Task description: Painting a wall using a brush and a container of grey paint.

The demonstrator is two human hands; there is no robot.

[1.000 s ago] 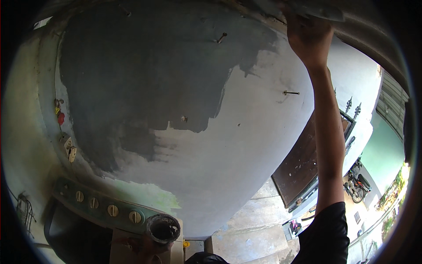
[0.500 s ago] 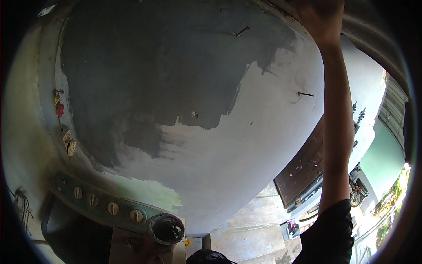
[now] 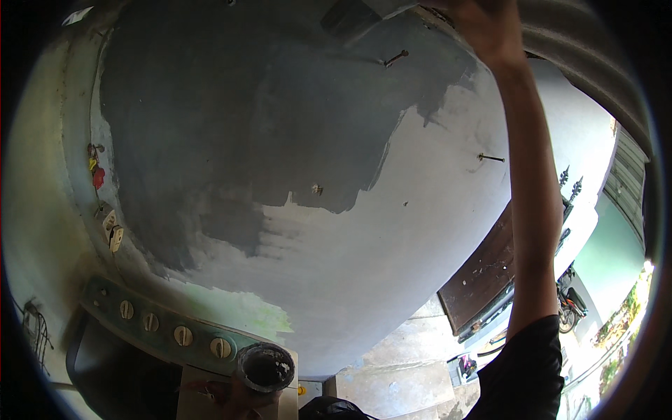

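Note:
My right hand (image 3: 493, 28) is raised at the top edge, closed on a flat tool whose broad grey blade (image 3: 353, 19) is against or very close to the upper wall; its handle is mostly hidden. The wall (image 3: 329, 266) has a large dark grey coated patch (image 3: 231, 112) with ragged borders over pale grey and some light green. Metal bolts (image 3: 395, 57) stick out of it. At the bottom, my left hand (image 3: 245, 395) is in shadow, closed round a dark, round container (image 3: 264, 367) with grey smears on its rim.
An appliance with several knobs (image 3: 182, 336) stands at lower left. A socket with plug (image 3: 110, 227) and hanging red item (image 3: 99, 177) are on the left. Beyond my arm are a dark panel (image 3: 472, 273), concrete steps (image 3: 388, 385) and a parked motorbike (image 3: 570, 311). Corrugated roofing (image 3: 574, 49) overhangs.
My right hand went up and right, then back left, bringing the blade into view at the top of the wall. The view has shifted slightly. My left hand stays at the container.

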